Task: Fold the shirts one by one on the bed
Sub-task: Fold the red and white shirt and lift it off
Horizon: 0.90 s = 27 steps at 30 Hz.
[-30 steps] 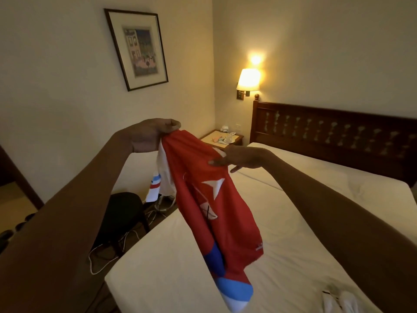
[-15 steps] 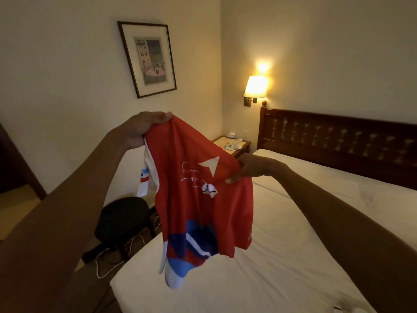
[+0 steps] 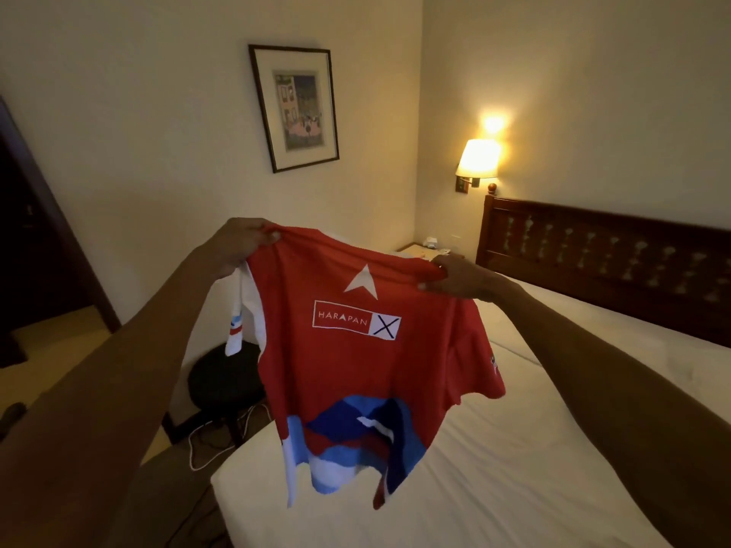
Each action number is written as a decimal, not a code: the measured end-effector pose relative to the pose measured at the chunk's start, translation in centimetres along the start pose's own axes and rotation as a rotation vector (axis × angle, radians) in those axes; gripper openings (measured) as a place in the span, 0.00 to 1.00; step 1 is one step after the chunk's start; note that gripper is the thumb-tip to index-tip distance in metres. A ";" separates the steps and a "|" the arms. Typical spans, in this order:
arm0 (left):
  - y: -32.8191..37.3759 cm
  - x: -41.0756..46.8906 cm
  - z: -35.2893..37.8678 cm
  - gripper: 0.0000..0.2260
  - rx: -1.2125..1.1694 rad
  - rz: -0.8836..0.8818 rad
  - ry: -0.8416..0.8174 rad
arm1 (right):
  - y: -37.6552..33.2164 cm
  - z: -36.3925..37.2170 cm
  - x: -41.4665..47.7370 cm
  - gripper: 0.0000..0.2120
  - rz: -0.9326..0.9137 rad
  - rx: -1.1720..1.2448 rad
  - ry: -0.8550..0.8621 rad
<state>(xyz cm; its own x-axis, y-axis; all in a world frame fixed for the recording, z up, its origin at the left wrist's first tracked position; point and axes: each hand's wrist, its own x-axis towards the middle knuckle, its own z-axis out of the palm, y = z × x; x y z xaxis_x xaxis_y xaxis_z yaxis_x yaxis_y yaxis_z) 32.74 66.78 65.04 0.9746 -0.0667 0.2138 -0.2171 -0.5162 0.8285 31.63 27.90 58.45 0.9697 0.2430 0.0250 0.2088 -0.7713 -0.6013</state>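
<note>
bare bed (image 3: pixel 514 448) open beneath hanging shirt (image 3: pixel 368 369), stool (image 3: pixel 221 381) and cables (image 3: pixel 192 452) on floor at left edge, headboard (image 3: pixel 613 263) bounding far end

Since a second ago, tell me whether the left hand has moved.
Yes. The left hand, gripping the shirt, has shifted left: it was under the right half of the picture frame, and is now under its left edge.

Count of items by kind

Shirt (image 3: pixel 356 369): 1, red with blue and white.
Hands: 2, left hand (image 3: pixel 241 241), right hand (image 3: pixel 455 280).
Bed (image 3: pixel 514 448): 1.
Headboard (image 3: pixel 605 255): 1.
Framed picture (image 3: pixel 294 108): 1.
Wall lamp (image 3: pixel 478 160): 1, lit.
Stool (image 3: pixel 223 379): 1, dark, round.
Nightstand (image 3: pixel 415 249): 1; small items on it too small to count.
White cable (image 3: pixel 193 448) on floor: 1 visible.
</note>
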 end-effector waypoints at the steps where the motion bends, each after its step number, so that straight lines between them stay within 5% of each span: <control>1: -0.5 -0.2 0.0 0.09 0.050 0.010 -0.011 | 0.0 -0.2 0.1 0.27 -0.003 -0.028 -0.023; 4: -1.6 -0.7 0.0 0.08 0.185 -0.003 -0.055 | -0.3 -0.5 0.2 0.31 -0.017 -0.008 -0.014; 9: -2.2 -1.4 0.5 0.11 0.225 -0.091 -0.123 | -0.9 -0.7 0.0 0.20 -0.159 0.217 0.115; 14: -1.8 -1.9 2.1 0.10 -0.005 -0.238 -0.013 | -1.7 -1.0 0.8 0.21 -0.105 0.408 0.124; 19: -0.8 -3.1 2.2 0.18 -0.145 -0.175 -0.185 | -1.9 -1.7 1.0 0.18 -0.041 0.536 0.169; 27: -1.8 -2.9 -0.6 0.10 0.000 0.052 -0.039 | -1.1 -1.8 1.0 0.17 -0.231 0.026 0.340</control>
<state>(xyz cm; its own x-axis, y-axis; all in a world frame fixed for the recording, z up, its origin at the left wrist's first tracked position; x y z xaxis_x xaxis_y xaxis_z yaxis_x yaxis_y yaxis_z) 30.25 68.44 63.22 0.9633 -0.1272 0.2362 -0.2678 -0.5114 0.8165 32.58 27.97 60.55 0.8852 0.1962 0.4218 0.4269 -0.7029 -0.5689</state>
